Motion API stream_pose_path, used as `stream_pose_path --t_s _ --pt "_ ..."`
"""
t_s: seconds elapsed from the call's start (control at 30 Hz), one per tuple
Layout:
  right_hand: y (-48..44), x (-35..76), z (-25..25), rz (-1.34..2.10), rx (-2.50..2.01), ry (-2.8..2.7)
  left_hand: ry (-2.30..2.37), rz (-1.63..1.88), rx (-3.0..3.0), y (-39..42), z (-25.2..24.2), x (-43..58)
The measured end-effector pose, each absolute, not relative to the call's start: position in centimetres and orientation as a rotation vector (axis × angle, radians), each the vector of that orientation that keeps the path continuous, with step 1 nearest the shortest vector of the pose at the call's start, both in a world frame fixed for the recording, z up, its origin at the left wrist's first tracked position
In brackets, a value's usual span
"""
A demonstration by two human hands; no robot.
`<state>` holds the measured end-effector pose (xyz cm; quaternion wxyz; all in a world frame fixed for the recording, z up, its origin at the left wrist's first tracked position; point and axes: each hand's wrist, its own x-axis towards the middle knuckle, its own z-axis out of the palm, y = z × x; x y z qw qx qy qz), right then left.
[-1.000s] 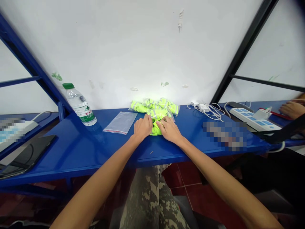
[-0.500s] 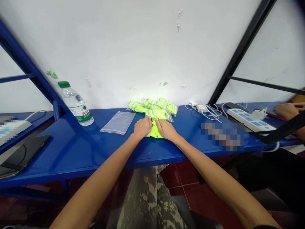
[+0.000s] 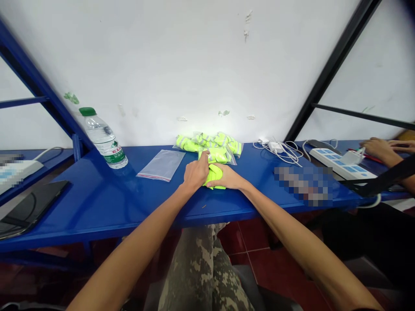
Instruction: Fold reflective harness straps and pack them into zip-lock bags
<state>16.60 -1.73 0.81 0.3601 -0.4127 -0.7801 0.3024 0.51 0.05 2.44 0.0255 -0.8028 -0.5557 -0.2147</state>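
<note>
A folded neon-yellow cloth bundle (image 3: 214,173) lies near the front of the blue table, between my two hands. My left hand (image 3: 196,172) grips its left side, fingers curled. Wrapped round its right side is my right hand (image 3: 228,177), with the thumb along the near edge. Just behind them, several clear bags with neon-yellow cloth and grey stripes (image 3: 220,140) are heaped against the wall. To the left of my hands a flat, clear zip bag (image 3: 162,165) rests on the table.
A water bottle (image 3: 105,140) stands on the blue table (image 3: 106,207) at the left. White cables with a charger (image 3: 275,147) and a pixelated item (image 3: 303,185) lie right. Beyond are a power strip (image 3: 342,163) and another person's hands (image 3: 379,149). A black tablet (image 3: 32,207) lies far left.
My right hand has turned and now wraps round the bundle's right side, its thumb nearer the front. The bundle looks narrower. The other person's hands have shifted left.
</note>
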Motion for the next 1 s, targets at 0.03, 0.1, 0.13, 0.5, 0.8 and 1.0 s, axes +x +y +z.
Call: stream_pose_path --t_s 0.03,0.1,0.13,0.5,0.8,1.0 --pt "-1.8 16.6 0.9 0.789 -1.053 -2.017 -1.731 -0.686 -2.472 -0.1 2.5 0.6" --pt "-1.9 16.4 1.1 0.817 -1.058 -2.004 -1.739 -0.745 -2.462 -0.2 2.5 0.6" --pt "-2.0 16.3 1.2 0.831 -1.073 -1.983 -1.738 -0.782 -2.455 -0.3 2.5 0.5" --pt "-1.2 14.9 1.4 0.867 -1.051 -1.895 -1.742 -0.943 -2.433 0.0 2.2 0.2" --pt "-1.9 15.1 0.0 0.345 -1.228 -1.914 -1.852 -1.055 -2.398 0.4 2.1 0.4" --pt "-2.9 15.1 -0.3 0.291 -1.391 -1.774 -1.972 -1.17 -2.299 0.2 2.1 0.7"
